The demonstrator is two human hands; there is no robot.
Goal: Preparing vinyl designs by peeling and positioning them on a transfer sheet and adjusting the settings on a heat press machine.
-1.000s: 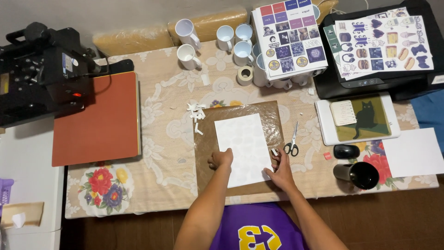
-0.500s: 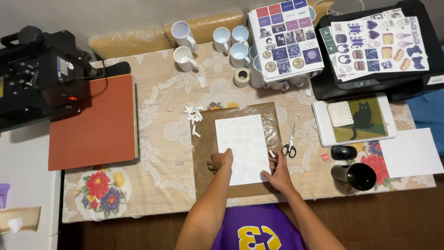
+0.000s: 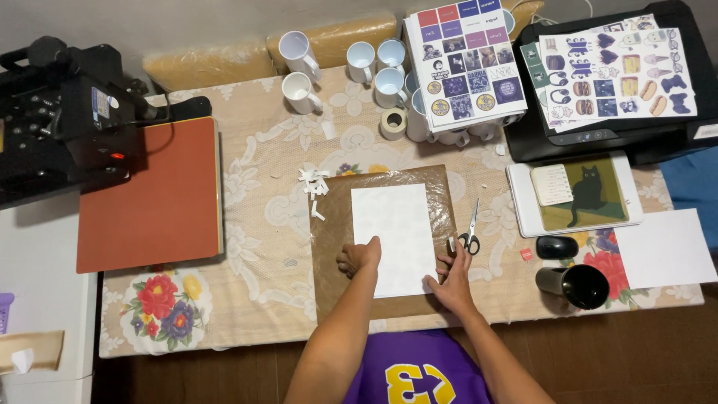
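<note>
Both hands (image 3: 360, 257) flank the white sheet (image 3: 394, 233), long axis running away.

Even, soft indoor light — sharp focus, faint shadows, no glare.

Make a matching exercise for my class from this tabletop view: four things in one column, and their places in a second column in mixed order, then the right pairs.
Things
1. white sheet
2. scissors
3. tape roll
4. black mug

Places
A. lying on its side, below the black computer mouse
B. just right of the brown board
C. on the brown board, under the left hand and right hand
D. beside the white mugs, above the board

Pairs: 1-C, 2-B, 3-D, 4-A
</note>
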